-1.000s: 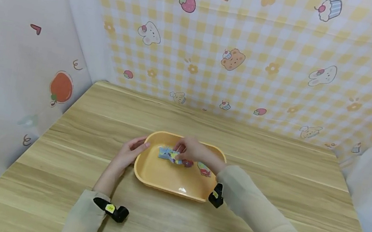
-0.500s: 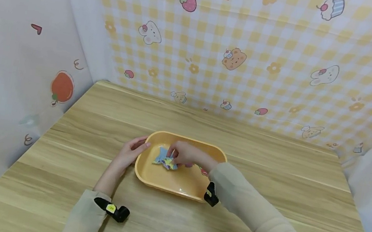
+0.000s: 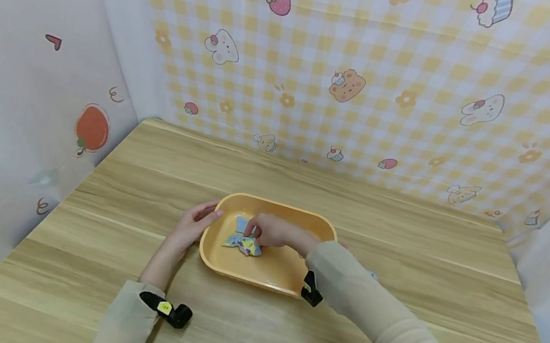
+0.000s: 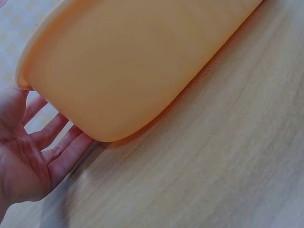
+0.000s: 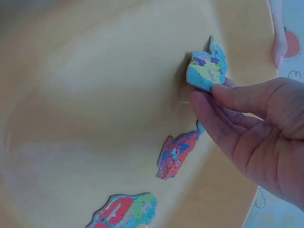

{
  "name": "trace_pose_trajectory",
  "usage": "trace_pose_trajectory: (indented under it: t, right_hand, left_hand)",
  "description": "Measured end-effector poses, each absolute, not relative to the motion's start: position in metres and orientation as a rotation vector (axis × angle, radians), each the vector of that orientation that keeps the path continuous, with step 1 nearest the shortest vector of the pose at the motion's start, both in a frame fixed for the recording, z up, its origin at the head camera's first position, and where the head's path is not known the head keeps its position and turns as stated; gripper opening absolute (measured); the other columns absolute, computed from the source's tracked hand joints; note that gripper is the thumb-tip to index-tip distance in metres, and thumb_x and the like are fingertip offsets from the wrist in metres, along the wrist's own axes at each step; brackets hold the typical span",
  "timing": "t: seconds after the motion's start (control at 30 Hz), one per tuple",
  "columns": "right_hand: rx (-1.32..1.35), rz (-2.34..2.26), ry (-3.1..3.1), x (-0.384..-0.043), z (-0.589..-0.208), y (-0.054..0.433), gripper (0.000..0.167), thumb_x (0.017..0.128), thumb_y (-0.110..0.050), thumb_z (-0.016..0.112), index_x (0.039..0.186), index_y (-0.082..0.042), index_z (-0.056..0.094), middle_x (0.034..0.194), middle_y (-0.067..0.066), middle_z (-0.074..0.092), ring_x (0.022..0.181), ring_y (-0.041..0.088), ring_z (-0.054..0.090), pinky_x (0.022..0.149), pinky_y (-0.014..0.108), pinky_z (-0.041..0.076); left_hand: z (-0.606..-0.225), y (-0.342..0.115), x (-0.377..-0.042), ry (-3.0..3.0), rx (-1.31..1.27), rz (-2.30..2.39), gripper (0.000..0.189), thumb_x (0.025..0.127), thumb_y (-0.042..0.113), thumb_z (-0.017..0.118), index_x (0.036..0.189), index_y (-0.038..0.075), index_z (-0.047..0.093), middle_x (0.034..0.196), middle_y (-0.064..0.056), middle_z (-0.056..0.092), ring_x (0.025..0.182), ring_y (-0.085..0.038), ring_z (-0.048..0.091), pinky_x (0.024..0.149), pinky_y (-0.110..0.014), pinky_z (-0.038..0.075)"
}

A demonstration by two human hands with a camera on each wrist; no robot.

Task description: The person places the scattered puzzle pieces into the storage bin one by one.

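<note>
A light-orange plastic tub [image 3: 258, 280] stands on the table with jigsaw pieces lying in it. My left hand [image 3: 191, 224] holds its left end, thumb over the rim and fingers spread against the outer wall [image 4: 118, 66]. Inside the tub, my right hand [image 5: 256, 118] pinches a yellow, purple and blue map jigsaw piece [image 5: 209, 69] between thumb and forefinger. In the head view, a light-blue piece [image 3: 242, 224] lies just behind the held piece. The right wrist view also shows a red-and-blue piece [image 5: 178, 154] and a red-and-green piece [image 5: 130, 211] on the tub floor.
A bit of blue [image 3: 372, 275] shows on the table right of the tub, mostly hidden by the right sleeve [image 3: 373, 304]. The wood-grain table [image 3: 248, 341] meets a yellow checked cloth [image 3: 290, 78] at the back and a white printed cloth [image 3: 22, 95] on the left.
My right hand has moved left and slightly toward the near side inside the tub with the jigsaw piece. The left hand keeps its place on the rim.
</note>
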State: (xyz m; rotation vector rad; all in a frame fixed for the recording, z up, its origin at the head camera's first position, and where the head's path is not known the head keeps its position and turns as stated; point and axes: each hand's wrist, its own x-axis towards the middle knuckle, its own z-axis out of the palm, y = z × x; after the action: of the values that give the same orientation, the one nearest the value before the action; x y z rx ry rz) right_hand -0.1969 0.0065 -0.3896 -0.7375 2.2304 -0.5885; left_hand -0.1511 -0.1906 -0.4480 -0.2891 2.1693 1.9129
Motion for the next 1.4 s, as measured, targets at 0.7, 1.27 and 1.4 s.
trace_pose_trajectory:
  t: [0.7,1.27,1.4]
  right_hand:
    - [-0.657,-0.749,2.219,-0.2,-0.385,0.023,0.023,0.09,0.0,0.05,0.111,0.0,0.057,0.109,0.016,0.059,0.049,0.01,0.04,0.043,0.019,0.034]
    - [-0.679,-0.989,2.383,-0.218,-0.363,0.078,0.028,0.091,-0.014,0.054,0.114,0.003,0.057,0.103,0.021,0.064,0.096,0.03,0.06,0.08,0.035,0.052]
    - [-0.624,-1.129,2.346,-0.22,-0.362,0.094,0.031,0.092,-0.012,0.051,0.117,0.008,0.053,0.101,0.026,0.062,0.092,0.036,0.059,0.077,0.041,0.052]
  left_hand:
    - [-0.447,-0.189,-0.152,2.182,-0.289,1.899,0.054,0.09,0.036,0.055,0.136,0.01,0.042,0.135,-0.016,0.046,0.106,-0.019,0.054,0.08,-0.022,0.052]
    - [-0.445,-0.19,-0.15,2.165,-0.301,1.905,0.054,0.09,0.036,0.055,0.137,0.011,0.041,0.137,-0.015,0.044,0.113,-0.025,0.052,0.081,-0.024,0.052]
    - [-0.445,-0.19,-0.149,2.159,-0.299,1.901,0.055,0.091,0.037,0.054,0.137,0.012,0.04,0.138,-0.015,0.043,0.113,-0.025,0.051,0.08,-0.023,0.052]
